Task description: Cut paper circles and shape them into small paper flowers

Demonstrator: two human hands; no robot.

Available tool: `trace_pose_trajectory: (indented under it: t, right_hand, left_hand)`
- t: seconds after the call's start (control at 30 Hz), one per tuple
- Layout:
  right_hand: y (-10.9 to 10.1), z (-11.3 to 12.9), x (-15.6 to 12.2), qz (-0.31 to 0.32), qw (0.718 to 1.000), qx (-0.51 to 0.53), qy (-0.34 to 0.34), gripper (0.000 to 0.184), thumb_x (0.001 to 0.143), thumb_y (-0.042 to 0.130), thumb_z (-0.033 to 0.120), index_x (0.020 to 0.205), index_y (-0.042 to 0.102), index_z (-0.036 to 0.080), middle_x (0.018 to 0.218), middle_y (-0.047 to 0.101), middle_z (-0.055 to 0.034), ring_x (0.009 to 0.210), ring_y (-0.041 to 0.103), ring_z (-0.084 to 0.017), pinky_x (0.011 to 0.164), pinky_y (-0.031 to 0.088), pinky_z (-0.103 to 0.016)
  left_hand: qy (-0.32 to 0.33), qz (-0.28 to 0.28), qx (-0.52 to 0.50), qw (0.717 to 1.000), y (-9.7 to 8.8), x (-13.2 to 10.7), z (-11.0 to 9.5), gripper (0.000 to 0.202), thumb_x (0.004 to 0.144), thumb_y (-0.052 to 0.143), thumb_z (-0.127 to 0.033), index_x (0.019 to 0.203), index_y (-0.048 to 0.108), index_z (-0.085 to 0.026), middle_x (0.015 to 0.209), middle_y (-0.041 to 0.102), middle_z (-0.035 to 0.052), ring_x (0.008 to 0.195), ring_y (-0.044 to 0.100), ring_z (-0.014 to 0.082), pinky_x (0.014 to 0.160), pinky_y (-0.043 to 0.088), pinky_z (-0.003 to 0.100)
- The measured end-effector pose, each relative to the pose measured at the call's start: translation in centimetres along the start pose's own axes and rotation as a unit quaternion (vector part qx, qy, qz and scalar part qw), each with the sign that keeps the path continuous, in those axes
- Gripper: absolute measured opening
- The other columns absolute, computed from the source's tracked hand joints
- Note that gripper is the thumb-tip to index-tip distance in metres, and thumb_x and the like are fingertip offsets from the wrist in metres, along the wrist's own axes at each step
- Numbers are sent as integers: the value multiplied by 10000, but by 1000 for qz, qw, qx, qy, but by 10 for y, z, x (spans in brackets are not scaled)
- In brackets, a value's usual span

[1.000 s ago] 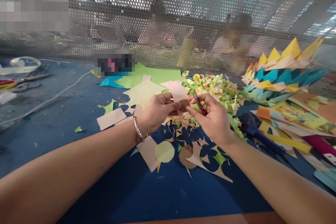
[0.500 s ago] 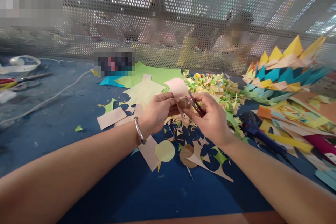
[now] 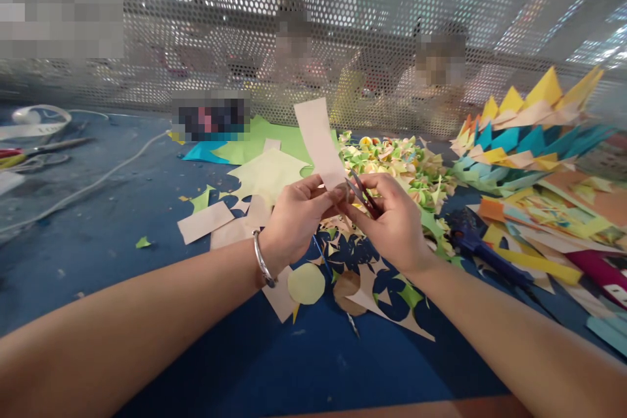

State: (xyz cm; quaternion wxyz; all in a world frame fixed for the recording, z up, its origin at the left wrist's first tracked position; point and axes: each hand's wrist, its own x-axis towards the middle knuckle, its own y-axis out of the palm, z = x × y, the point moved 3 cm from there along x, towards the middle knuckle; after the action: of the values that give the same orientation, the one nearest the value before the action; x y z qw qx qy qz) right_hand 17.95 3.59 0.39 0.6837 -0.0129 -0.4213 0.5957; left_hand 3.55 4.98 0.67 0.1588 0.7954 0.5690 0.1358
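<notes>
Between the thumb and fingers of my left hand (image 3: pixel 298 219) is a pale pink paper strip (image 3: pixel 321 140), its long end standing up. My right hand (image 3: pixel 394 222) is closed around small scissors (image 3: pixel 363 194), whose blades point up and left at the strip's right edge. Whether the blades touch the paper I cannot tell. Below my hands lie a pale yellow paper disc (image 3: pixel 306 283), a brown disc (image 3: pixel 349 292) and a pink offcut (image 3: pixel 392 320) with curved cut edges. Pale pink paper pieces (image 3: pixel 206 222) lie left of my left hand.
Behind my hands is a heap of small folded paper pieces (image 3: pixel 396 160). Spiky layered paper (image 3: pixel 533 121) and a blue glue gun (image 3: pixel 484 251) are at the right. Green sheets (image 3: pixel 264 137) lie at the back, before a perforated metal screen (image 3: pixel 343 32). A white cable (image 3: pixel 98 179) crosses the left.
The pink paper in my left hand has turned and now stands up as a long strip. Both hands stay in nearly the same place, and the scissors remain in my right hand.
</notes>
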Motion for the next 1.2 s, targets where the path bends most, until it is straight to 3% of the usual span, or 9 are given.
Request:
trace_pose_trajectory:
  t: [0.4,0.57,0.7,0.77,0.87,0.97,1.2]
  right_hand:
    - [3,2,1,5,1000,7,-1,222,807,682,316,984,575,238,1019,598,-69,828,616,-204,601,496,-309]
    - [-1,3,0,-3,999,34,21,243,800,696,356,977,575,242,972,637,-43,639,585,-139,515,451,-271]
    - [-7,-2,2,-19,994,69,80,228,827,667,419,916,580,228,859,639,-14,466,443,-72,422,361,-247]
    - [-7,-6,4,-18,990,93,99,238,820,672,431,896,593,220,831,631,-11,511,479,-86,457,396,-249]
    - [-5,-9,6,0,983,139,118,236,796,693,414,869,613,204,822,632,-19,689,585,-136,632,498,-282]
    - [-4,-10,7,14,978,163,133,223,760,719,381,826,615,195,801,624,-15,715,592,-146,691,517,-308]
    - [-3,-7,6,38,976,171,132,182,781,698,345,783,599,193,711,578,15,614,540,-114,595,475,-272]
  left_hand:
    - [24,-13,31,999,-2,2,3,55,785,664,-162,837,679,-150,848,716,50,787,655,158,781,520,308]
    - [33,-12,33,999,-4,4,2,104,779,675,-164,875,676,-124,836,722,64,767,660,158,812,527,324]
    - [38,-19,40,998,-5,4,-2,77,778,664,-132,855,661,-122,785,701,48,698,628,134,723,521,293]
    - [41,-7,56,998,-4,4,-3,80,789,653,-141,865,669,-122,771,694,46,677,617,132,685,506,286]
    - [44,13,75,996,-2,3,-3,114,787,664,-161,896,677,-130,763,697,43,668,620,137,661,486,283]
    - [49,17,92,994,-3,3,-1,134,775,680,-166,907,672,-141,809,718,54,694,637,149,664,484,289]
    - [-54,-12,70,996,-6,2,3,42,758,726,-164,772,693,-142,728,696,33,639,616,126,632,466,274]
